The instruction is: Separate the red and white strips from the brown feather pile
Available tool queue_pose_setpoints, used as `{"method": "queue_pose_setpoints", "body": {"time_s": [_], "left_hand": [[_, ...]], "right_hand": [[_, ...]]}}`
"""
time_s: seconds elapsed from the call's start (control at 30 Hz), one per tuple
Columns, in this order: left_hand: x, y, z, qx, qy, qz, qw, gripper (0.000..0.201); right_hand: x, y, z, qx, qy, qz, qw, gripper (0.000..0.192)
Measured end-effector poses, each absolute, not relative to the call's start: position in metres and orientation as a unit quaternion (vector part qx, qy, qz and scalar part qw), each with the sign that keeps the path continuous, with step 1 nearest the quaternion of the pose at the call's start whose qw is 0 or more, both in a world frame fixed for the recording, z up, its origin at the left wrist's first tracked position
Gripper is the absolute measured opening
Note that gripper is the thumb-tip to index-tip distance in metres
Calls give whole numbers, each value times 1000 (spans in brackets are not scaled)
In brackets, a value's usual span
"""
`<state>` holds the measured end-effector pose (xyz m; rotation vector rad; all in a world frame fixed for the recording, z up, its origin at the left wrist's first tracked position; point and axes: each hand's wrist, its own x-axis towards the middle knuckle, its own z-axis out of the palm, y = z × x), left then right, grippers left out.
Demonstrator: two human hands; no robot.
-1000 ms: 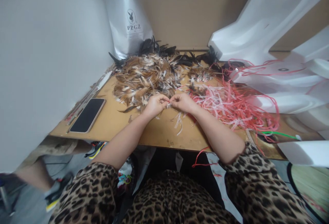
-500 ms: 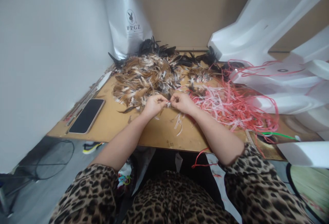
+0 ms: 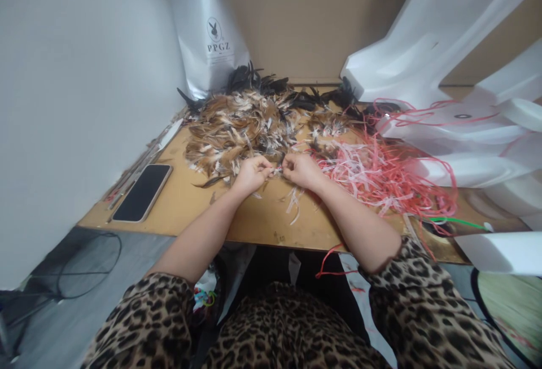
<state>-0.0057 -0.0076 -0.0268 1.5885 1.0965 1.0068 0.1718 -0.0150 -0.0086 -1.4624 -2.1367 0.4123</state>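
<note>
Worn plywood, the tabletop (image 3: 254, 225) fills a white-walled corner. The left hand (image 3: 250, 173) and right hand (image 3: 301, 169) meet at its centre, both pinched on a small feather bundle (image 3: 277, 171). Brown feathers (image 3: 237, 132) heap at eleven o'clock, pink strips (image 3: 381, 174) at two, a phone (image 3: 143, 192) at nine.

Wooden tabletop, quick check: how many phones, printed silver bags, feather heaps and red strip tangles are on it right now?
Black smartphone: 1
Silver plastic bag printed PPGZ: 1
Heap of brown, white and black feathers: 1
Tangle of red and pink plastic strips: 1
Total: 4
</note>
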Motion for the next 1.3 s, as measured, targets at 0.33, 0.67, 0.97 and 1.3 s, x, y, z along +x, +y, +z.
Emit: {"method": "queue_pose_setpoints", "body": {"time_s": [0.33, 0.67, 0.97, 1.3], "left_hand": [[-1, -10, -19, 573, 460, 417, 534, 13], [-2, -13, -10, 499, 429, 424, 622, 33], [-4, -10, -12, 429, 391, 443, 683, 32], [-2, -9, -13, 455, 362, 467, 666, 36]], "right_hand": [[172, -21, 0, -561, -781, 128, 243, 10], [161, -31, 6, -582, -768, 31, 266, 15], [163, -20, 5, -502, -641, 220, 536, 16], [159, -23, 11, -458, -488, 554, 494, 34]]}}
